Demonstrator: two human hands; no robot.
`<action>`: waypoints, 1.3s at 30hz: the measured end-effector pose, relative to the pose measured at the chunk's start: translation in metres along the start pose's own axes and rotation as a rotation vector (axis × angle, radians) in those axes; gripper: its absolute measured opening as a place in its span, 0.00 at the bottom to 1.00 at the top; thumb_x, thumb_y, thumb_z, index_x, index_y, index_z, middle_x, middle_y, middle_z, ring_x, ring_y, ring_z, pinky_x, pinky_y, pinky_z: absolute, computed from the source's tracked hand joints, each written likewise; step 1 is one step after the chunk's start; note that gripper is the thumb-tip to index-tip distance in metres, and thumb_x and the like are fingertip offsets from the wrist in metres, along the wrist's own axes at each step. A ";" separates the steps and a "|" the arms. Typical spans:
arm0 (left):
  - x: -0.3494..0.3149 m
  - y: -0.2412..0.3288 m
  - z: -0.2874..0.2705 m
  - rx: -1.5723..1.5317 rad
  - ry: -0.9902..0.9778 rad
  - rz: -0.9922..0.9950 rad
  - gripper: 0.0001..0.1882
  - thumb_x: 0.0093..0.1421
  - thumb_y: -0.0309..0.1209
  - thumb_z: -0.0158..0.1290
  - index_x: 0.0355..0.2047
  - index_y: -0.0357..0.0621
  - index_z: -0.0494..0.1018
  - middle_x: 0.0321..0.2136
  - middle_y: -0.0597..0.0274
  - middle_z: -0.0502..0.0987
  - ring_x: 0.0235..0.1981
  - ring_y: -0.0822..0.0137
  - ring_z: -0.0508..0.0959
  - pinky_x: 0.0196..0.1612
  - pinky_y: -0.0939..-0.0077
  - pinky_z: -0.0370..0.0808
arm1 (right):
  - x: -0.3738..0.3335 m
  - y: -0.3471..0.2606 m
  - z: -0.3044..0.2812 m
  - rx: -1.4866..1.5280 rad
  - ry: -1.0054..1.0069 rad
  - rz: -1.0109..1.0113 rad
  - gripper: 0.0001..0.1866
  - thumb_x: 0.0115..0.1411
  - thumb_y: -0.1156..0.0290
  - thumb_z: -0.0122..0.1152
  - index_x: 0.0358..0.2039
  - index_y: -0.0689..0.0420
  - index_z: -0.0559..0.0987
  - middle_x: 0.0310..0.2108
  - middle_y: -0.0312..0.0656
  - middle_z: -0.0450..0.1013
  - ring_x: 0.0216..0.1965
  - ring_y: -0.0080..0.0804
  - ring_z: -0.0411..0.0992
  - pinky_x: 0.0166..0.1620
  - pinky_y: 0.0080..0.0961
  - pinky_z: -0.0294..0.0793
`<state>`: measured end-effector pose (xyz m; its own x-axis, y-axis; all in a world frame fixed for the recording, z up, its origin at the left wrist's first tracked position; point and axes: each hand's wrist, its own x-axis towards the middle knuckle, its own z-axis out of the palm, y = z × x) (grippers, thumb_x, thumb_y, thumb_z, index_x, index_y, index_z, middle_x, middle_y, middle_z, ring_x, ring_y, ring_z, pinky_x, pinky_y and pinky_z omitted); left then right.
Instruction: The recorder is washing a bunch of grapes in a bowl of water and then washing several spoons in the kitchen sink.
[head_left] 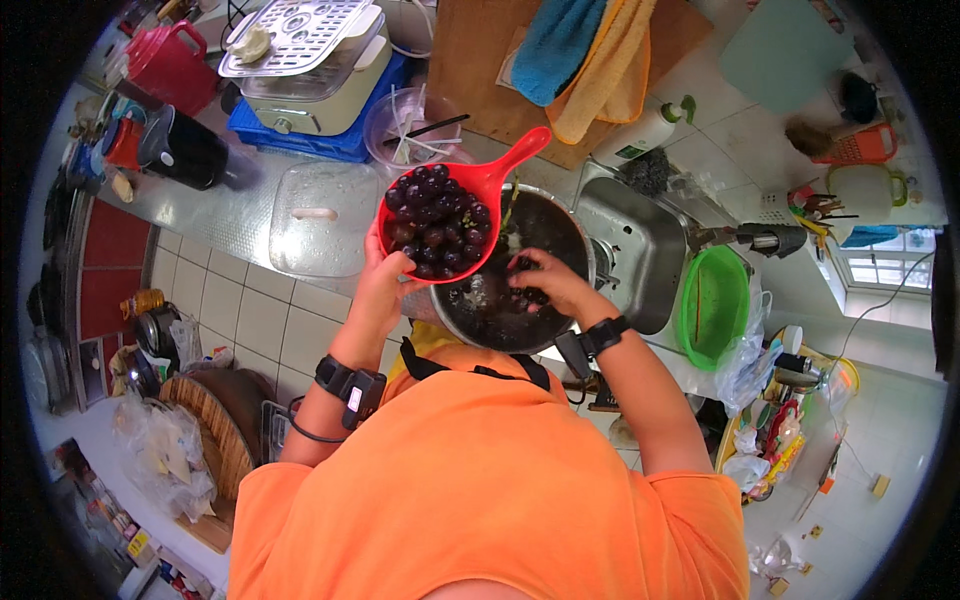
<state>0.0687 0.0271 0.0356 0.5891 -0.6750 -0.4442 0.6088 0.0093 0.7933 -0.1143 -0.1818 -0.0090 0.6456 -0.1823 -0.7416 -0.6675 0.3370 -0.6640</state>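
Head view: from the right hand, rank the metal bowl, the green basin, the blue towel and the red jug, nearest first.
1. Metal bowl: the right hand reaches into it, fingers among the grapes.
2. Green basin: to the right, past the sink.
3. Blue towel: above, on the wooden board.
4. Red jug: far upper left of the counter.

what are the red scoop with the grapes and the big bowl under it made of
Red scoop: looks like plastic, glossy uniform red, moulded handle. Big bowl: looks like metal, probably stainless steel, with a shiny grey rim and dark reflective inside. The left hand holds the scoop.
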 end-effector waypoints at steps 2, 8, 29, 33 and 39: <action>0.003 -0.002 0.007 0.007 0.017 -0.036 0.39 0.47 0.24 0.44 0.62 0.55 0.47 0.55 0.60 0.61 0.51 0.62 0.68 0.44 0.61 0.74 | -0.014 -0.016 -0.004 0.150 0.096 -0.053 0.18 0.50 0.66 0.64 0.41 0.48 0.71 0.33 0.34 0.72 0.33 0.27 0.72 0.25 0.26 0.71; 0.012 -0.011 0.029 -0.002 -0.077 -0.068 0.38 0.49 0.25 0.44 0.61 0.55 0.46 0.54 0.60 0.61 0.51 0.63 0.67 0.44 0.59 0.75 | -0.061 -0.071 0.009 0.109 0.329 -0.352 0.15 0.51 0.69 0.65 0.39 0.51 0.71 0.32 0.34 0.71 0.29 0.24 0.72 0.20 0.19 0.69; 0.023 -0.029 0.056 -0.076 -0.140 -0.206 0.32 0.52 0.24 0.39 0.59 0.54 0.50 0.54 0.57 0.61 0.52 0.58 0.69 0.47 0.48 0.74 | -0.054 -0.081 0.046 -0.709 0.690 -0.926 0.25 0.54 0.62 0.61 0.52 0.53 0.71 0.54 0.50 0.64 0.53 0.48 0.66 0.53 0.38 0.68; 0.024 -0.026 0.042 -0.067 -0.109 -0.141 0.37 0.48 0.24 0.42 0.60 0.57 0.45 0.52 0.57 0.59 0.49 0.59 0.68 0.44 0.50 0.75 | -0.065 -0.079 0.029 -0.334 0.590 -0.871 0.17 0.60 0.68 0.55 0.49 0.57 0.73 0.51 0.46 0.69 0.49 0.34 0.70 0.44 0.25 0.73; 0.009 0.005 0.013 -0.044 -0.073 -0.042 0.37 0.47 0.23 0.42 0.61 0.53 0.47 0.52 0.56 0.62 0.48 0.57 0.71 0.40 0.58 0.79 | -0.022 -0.018 -0.042 -0.321 0.450 -0.492 0.16 0.60 0.65 0.55 0.46 0.57 0.75 0.47 0.41 0.70 0.40 0.29 0.71 0.41 0.21 0.73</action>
<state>0.0701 0.0119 0.0411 0.5237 -0.7272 -0.4438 0.6556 0.0114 0.7550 -0.1321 -0.2230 0.0150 0.7296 -0.6269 -0.2731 -0.4605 -0.1552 -0.8740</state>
